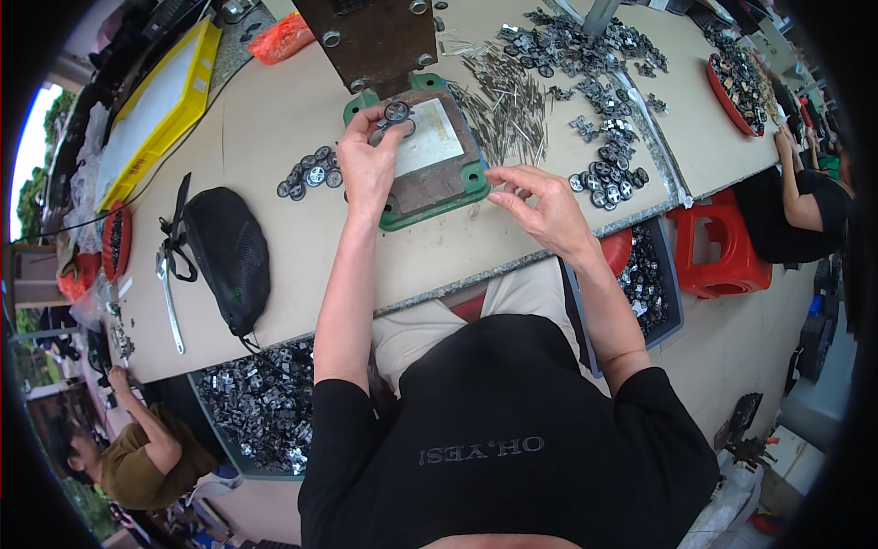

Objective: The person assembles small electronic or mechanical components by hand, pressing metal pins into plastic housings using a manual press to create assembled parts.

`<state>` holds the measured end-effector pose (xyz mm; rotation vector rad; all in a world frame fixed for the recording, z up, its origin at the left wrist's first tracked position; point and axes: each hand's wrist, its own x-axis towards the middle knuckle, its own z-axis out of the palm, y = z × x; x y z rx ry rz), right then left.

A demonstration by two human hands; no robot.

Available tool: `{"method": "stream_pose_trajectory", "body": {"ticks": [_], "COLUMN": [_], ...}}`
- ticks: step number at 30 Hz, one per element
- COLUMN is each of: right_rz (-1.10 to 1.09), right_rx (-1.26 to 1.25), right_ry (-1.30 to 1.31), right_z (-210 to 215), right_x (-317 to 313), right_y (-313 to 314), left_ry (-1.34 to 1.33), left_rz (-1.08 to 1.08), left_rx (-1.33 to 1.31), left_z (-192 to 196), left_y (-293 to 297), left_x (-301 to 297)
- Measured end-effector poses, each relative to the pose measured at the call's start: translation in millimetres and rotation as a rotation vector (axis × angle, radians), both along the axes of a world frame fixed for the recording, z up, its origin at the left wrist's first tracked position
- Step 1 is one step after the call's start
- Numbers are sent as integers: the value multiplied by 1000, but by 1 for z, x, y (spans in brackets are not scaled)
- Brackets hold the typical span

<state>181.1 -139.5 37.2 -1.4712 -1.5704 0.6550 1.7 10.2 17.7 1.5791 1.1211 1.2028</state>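
My left hand (368, 169) pinches a small dark spoked wheel (397, 111) between thumb and fingers, holding it above the green press base (430, 212). Another round edge shows just below that wheel; I cannot tell whether it belongs to the same piece. My right hand (553, 212) is at the base's near right corner, its thumb and forefinger curled with a narrow gap between them. I cannot tell whether those fingers grip anything or touch the corner.

A pale rectangular plate (437, 137) lies on the base, and the brown steel press column (370, 41) rises behind it. Just to the right of the base, thin metal pins (512, 110) lie in a loose heap. Dark castor brackets (604, 50) spread beyond them across the bench (430, 261), with a cluster of loose wheels (608, 186) at their near end. More wheels, a smaller cluster (313, 172), sit to the left of the base.

Farther left lie a black mesh pouch (227, 256) and, beside it, an adjustable wrench (172, 306). A yellow tray (203, 78) rests near the bench's left side, and an orange plastic bag (281, 38) lies near the far edge.

Below the bench, dark parts (256, 398) fill a bin to my left; another bin (665, 335) of parts stands to my right, near a red stool (750, 261). Other people sit at either side.
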Motion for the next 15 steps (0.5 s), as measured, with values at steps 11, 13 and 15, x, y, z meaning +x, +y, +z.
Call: {"method": "stream_pose_trajectory", "body": {"ticks": [11, 13, 15], "right_rz": [-9, -31, -100], "right_rx": [345, 382, 480], "right_ry": [-163, -40, -75], "right_z": [113, 151, 181], "right_x": [54, 59, 72], "right_y": [49, 66, 96], "left_ry": [170, 186, 135], "left_rz": [122, 130, 119], "left_rx": [224, 304, 221], "left_z": [-4, -15, -21], "left_y": [9, 8, 3], "left_x": [13, 9, 10]}}
